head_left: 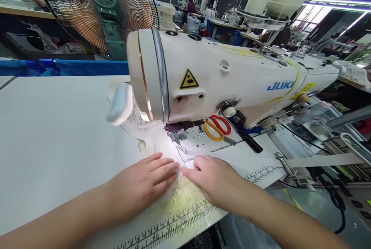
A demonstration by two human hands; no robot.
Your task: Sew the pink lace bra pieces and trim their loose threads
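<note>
While both hands rest low in front of the sewing machine, the head view shows the left hand laid flat, fingers together and grasping nothing, its fingertips on a piece of white fabric. The right hand is half curled, its thumb reaching across almost to the left fingertips; I can't tell whether it pinches the cloth. That fabric spreads just ahead of the left hand, up to the metal presser foot, with some patterned cloth farther beyond.

Straight ahead of the right hand, on the machine bed, lie scissors with one yellow and one red handle loop, and just to their right a black-handled tool. Nearer the person than the hands, yellowed clear tape covers part of the white tabletop, and a printed ruler scale runs along its edge. Well to the right of the right hand, a white strip passes a metal guide. Beyond the left hand, past the tabletop, stands a caged fan.
</note>
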